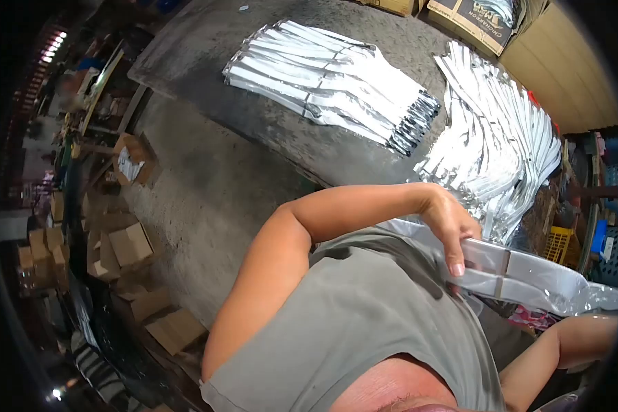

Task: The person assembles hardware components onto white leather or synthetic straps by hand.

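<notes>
My left hand is closed around one end of a long white bundle in clear plastic, held across the front of my body. A brown band runs around the bundle near my fingers. My right forearm reaches to the right edge, and its hand is out of view. On the dark table beyond lies a neat stack of flat white strips in clear plastic, with dark ends on its right side. Beside it spreads a looser pile of similar white strips, close to my left hand.
An open printed carton stands behind the piles, beside a large cardboard panel. At the right are a yellow plastic crate and shelves. Several cardboard boxes lie on the concrete floor at left. The table edge runs diagonally before me.
</notes>
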Motion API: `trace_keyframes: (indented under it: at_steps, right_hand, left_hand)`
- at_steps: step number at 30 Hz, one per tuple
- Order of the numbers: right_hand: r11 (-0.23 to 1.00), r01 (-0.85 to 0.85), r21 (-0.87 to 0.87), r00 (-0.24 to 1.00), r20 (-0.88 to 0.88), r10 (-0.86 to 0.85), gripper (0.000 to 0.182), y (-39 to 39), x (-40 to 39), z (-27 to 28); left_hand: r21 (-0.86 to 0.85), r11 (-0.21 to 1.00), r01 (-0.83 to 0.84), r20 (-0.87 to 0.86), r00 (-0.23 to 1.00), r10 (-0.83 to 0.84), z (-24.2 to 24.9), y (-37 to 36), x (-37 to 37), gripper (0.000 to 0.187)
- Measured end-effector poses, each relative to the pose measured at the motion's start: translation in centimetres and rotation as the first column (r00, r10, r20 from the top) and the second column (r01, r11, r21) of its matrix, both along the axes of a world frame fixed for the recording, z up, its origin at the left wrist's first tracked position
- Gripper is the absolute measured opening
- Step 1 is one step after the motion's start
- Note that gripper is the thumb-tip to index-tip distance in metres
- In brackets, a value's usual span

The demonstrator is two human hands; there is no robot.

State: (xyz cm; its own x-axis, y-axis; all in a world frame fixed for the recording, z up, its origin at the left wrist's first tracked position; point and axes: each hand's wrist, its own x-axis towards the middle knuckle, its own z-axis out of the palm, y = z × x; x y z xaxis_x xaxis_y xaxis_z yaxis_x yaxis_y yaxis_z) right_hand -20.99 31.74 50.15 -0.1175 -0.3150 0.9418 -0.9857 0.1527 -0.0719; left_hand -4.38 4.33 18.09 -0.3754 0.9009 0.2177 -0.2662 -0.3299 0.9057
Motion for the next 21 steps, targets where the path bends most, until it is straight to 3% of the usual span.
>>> trace_keyframes:
  at_steps: [4, 6, 9, 10, 11, 13, 14, 15, 17, 19, 20, 21]
  right_hand:
    - [0.992, 0.121, 0.030, 0.992, 0.013, -0.122, 0.023, -4.6, 1.2, 0.4]
    - [0.976, 0.218, 0.021, 0.975, 0.025, -0.219, 0.021, -6.5, 1.6, 0.2]
    - [0.975, 0.224, -0.016, 0.953, 0.211, -0.215, 0.017, -7.8, 1.3, -0.5]
    - [0.942, 0.336, 0.007, 0.909, 0.260, -0.326, 0.019, -8.7, 2.0, -1.2]
    - [0.959, 0.283, 0.020, 0.916, 0.292, -0.277, 0.013, -8.7, 1.3, -1.9]
    - [0.830, 0.540, 0.140, 0.784, 0.276, -0.557, 0.009, -12.3, 3.4, -4.8]
    - [0.939, 0.303, 0.163, 0.881, 0.327, -0.341, 0.012, -10.7, 1.6, -6.5]
    - [0.965, 0.213, 0.156, 0.787, 0.558, -0.264, 0.014, -11.3, 2.2, -8.9]
    - [0.961, 0.190, 0.200, 0.649, 0.709, -0.276, 0.012, -10.4, 1.0, -16.2]
    - [0.949, 0.194, 0.247, 0.478, 0.821, -0.312, 0.014, -8.7, 0.3, -24.7]
    - [0.979, 0.173, 0.109, 0.165, 0.977, -0.138, 0.011, -11.0, 2.0, -28.8]
    - [0.975, 0.195, 0.107, 0.147, 0.980, -0.137, 0.010, -13.2, 3.5, -33.2]
  left_hand:
    - [-0.245, 0.958, -0.150, -0.058, 0.988, 0.141, -4.0, -7.0, 1.6, 0.047]
    - [-0.241, 0.956, -0.167, -0.027, 0.986, 0.165, -5.9, -9.7, 2.6, 0.046]
    - [-0.292, 0.932, -0.216, 0.021, 0.973, 0.232, -10.3, -12.7, 3.8, 0.041]
    - [-0.322, 0.916, -0.238, 0.019, 0.966, 0.258, -11.2, -13.8, 4.3, 0.040]
    - [-0.352, 0.898, -0.263, 0.019, 0.958, 0.287, -12.0, -15.0, 4.8, 0.039]
    - [-0.422, 0.855, -0.301, -0.032, 0.948, 0.317, -11.8, -18.7, 6.4, 0.036]
    - [-0.473, 0.827, -0.305, -0.064, 0.948, 0.313, -11.7, -21.2, 7.1, 0.036]
    - [-0.523, 0.795, -0.308, -0.096, 0.948, 0.304, -11.8, -23.9, 8.0, 0.037]
    - [-0.648, 0.674, -0.355, -0.232, 0.935, 0.270, -12.1, -30.2, 10.1, 0.039]
    - [-0.768, 0.540, -0.344, -0.220, 0.934, 0.282, -12.1, -36.8, 12.5, 0.047]
    - [-0.844, 0.475, -0.249, -0.152, 0.960, 0.234, -12.3, -40.2, 13.3, 0.052]
    - [-0.885, 0.387, -0.258, -0.161, 0.951, 0.266, -12.2, -43.3, 14.5, 0.051]
